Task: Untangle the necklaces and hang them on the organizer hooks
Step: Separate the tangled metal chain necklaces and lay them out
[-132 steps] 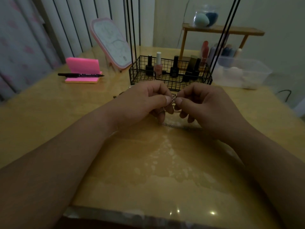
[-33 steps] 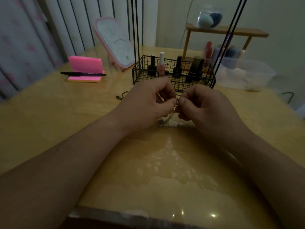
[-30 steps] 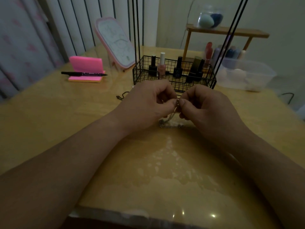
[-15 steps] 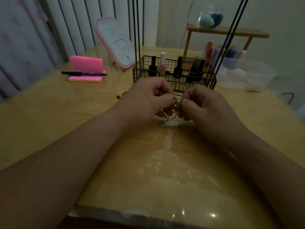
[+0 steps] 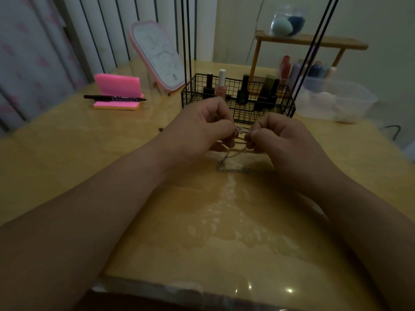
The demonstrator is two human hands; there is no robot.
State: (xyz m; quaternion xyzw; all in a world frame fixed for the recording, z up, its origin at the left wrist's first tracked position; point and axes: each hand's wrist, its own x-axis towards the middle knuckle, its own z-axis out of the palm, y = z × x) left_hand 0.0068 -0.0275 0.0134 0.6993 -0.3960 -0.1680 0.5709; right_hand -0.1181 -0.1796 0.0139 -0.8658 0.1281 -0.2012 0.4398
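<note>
- The left hand and the right hand are held close together above the glossy yellow-wood counter, just in front of the black wire-mesh organizer basket.
- Compared with half a second ago, the two hands have been drawn slightly apart, so that a short span of the tangled silver chain necklaces is now stretched between the fingertips instead of being hidden in a tight pinch.
- Each hand is closed in a thumb-and-forefinger pinch on the knot; the remaining fingers are curled under, and strands are seen crossing beneath them.
- A loose tail of the chain hangs down from the knot and lies on the counter in a bent line between the wrists, much as it lay a second ago.
- In this dim light it cannot be told for certain whether one necklace or several are caught in the knot, though a darker strand appears to cross the silver one.
- The widening is judged to be a sign that the knot is being teased open, yet no strand has been freed.
- The thin black upright rods rising from the basket are taken to carry the hooks, which lie out of view above; nothing is seen hung, so the task is judged to be at an early stage.
</note>
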